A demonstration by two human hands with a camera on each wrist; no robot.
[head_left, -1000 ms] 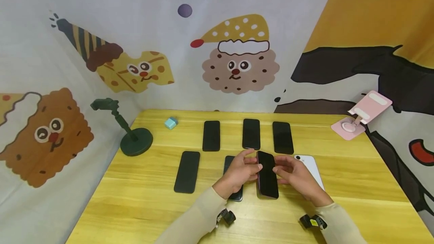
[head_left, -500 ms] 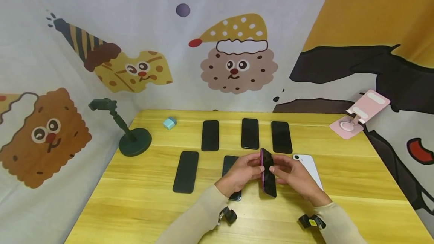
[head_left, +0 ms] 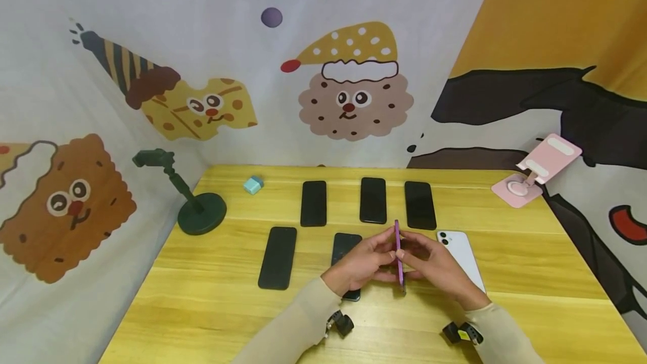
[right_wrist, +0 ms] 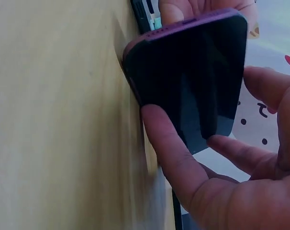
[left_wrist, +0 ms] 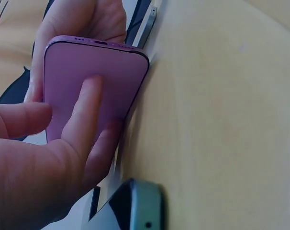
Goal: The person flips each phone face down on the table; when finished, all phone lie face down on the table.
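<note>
Between both hands a purple-edged smartphone [head_left: 398,263] stands on its long side, seen edge-on in the head view. My left hand [head_left: 360,263] holds it from the left; in the left wrist view its fingers [left_wrist: 85,108] lie on the pinkish-purple back. From the other side my right hand [head_left: 441,272] grips it, and the right wrist view shows its fingers [right_wrist: 166,143] around the dark screen side. A dark phone [head_left: 346,245] lies partly hidden under the left hand. Just beyond the right hand is a white phone [head_left: 461,251], back side up.
Black phones [head_left: 314,203], [head_left: 373,200] and a third black phone [head_left: 420,205] lie in the back row, another black phone [head_left: 277,257] at front left. A green stand [head_left: 202,213], a light-blue charger-like block [head_left: 253,185] and a pink phone stand [head_left: 551,159] line the wooden table [head_left: 202,319].
Both hands have turned the purple phone from lying screen up, tilted, to standing on its long edge, its screen now toward the right. The other phones have stayed put.
</note>
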